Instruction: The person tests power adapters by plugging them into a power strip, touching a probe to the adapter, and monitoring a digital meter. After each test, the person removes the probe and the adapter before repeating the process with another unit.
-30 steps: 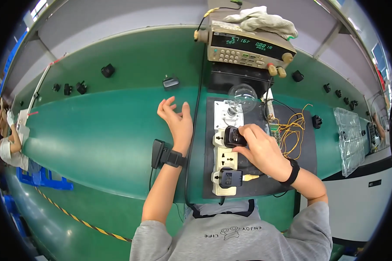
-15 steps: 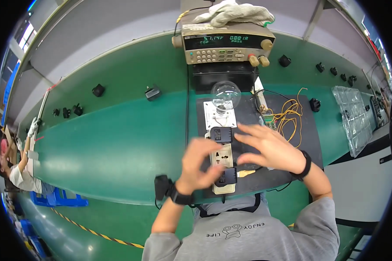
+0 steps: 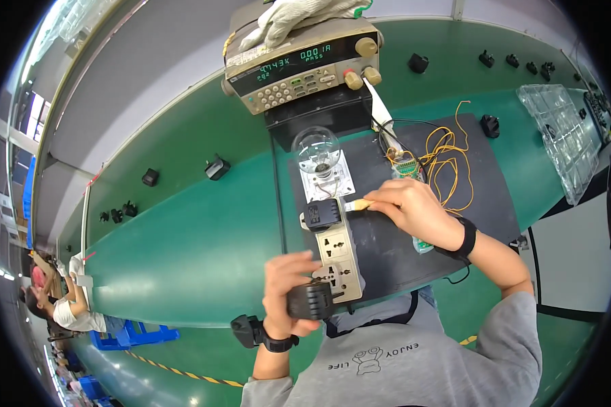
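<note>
Black plug adapters occupy both of our hands: our left hand (image 3: 288,288) is curled around one black adapter (image 3: 310,300) at the near end of a beige socket strip (image 3: 338,254) lying on a dark mat (image 3: 387,244) on the green table (image 3: 197,237). Our right hand (image 3: 414,207) pinches a small yellow-tipped connector (image 3: 358,204) just beside a second black adapter (image 3: 321,215) plugged into the strip's far end. Beyond stand a clear light bulb (image 3: 317,148) and a beige test meter (image 3: 302,64).
</note>
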Demonstrator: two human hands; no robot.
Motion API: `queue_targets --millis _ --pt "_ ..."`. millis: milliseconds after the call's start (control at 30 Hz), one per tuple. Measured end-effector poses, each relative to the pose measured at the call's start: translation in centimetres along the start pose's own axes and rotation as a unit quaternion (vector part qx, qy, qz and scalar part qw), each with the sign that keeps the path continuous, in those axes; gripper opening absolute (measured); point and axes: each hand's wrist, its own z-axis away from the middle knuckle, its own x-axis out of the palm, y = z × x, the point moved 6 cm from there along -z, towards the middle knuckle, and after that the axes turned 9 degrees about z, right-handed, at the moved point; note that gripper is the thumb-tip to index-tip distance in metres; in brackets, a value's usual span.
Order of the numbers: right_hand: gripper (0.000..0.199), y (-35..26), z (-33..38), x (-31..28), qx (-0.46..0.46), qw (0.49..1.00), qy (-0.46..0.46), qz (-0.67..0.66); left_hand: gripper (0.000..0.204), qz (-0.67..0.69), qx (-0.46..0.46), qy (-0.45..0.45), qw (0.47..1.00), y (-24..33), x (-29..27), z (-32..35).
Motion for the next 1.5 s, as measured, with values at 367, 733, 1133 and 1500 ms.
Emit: queue_targets --millis 367,733,1133,1500 --pt "0.015 -1.2 -0.6 0.5 -0.035 0.999 0.002 -0.038 0.055 -0.044 -0.060 -0.016 0.997 -4.3 0.6 -3.1" --pt "0.030 1.8 -3.0 -5.5 -0.025 0.981 0.017 0.193 0.043 -0.179 -0.159 0.356 0.904 -14.8 -9.0 -6.5" --pt "0.072 26.8 -16.0 -4.9 0.089 0.881 -0.142 0.443 0.073 -0.409 -0.209 0.390 0.798 -24.5 -13.6 -9.8" --pt "0.031 27.8 -13.4 -6.5 0.296 0.953 0.057 0.016 0.069 -0.372 -0.162 0.441 0.801 -23.9 -13.5 -9.3"
